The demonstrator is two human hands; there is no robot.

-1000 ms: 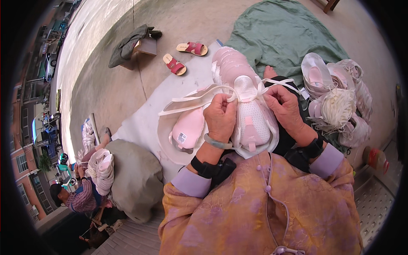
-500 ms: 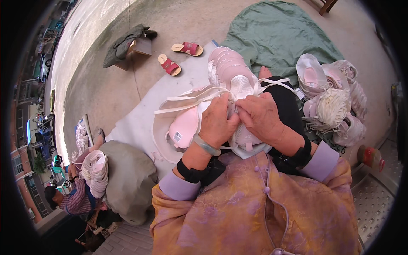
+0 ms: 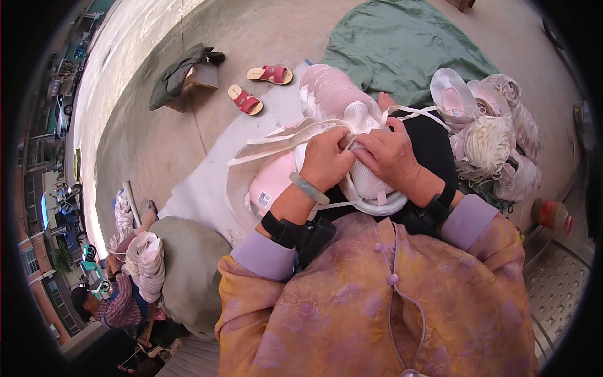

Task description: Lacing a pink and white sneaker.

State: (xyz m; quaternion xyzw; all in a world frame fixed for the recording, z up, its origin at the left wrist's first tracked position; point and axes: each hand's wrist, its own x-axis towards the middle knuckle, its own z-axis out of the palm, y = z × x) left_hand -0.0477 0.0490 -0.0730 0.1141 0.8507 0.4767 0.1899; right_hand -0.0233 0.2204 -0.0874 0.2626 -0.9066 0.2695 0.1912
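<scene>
A pink and white shoe upper (image 3: 370, 182) lies across my lap, its toe end toward me. My left hand (image 3: 326, 158) is closed in a pinch over its lacing opening, with a greyish bangle at the wrist. Facing it, my right hand (image 3: 391, 156) pinches the other edge of the opening, fingertips almost touching the left ones. White flat shoelaces (image 3: 276, 143) trail off to the left and right from the opening. What exactly lies between the fingertips is partly hidden. Another upper with a pink lining (image 3: 274, 179) sits under my left hand, and stacked pink uppers (image 3: 336, 91) extend beyond.
More uppers and a bundle of white laces (image 3: 487, 146) lie at right beside green cloth (image 3: 402, 47). Red slippers (image 3: 245, 100) and a cloth-draped box (image 3: 200, 75) are on the floor. A person (image 3: 122, 306) sits at left, behind a grey-covered mound (image 3: 191, 270).
The view has shifted slightly. My right hand's fingers have opened out a little and moved along the lacing opening; my left hand stays pinched beside them.
</scene>
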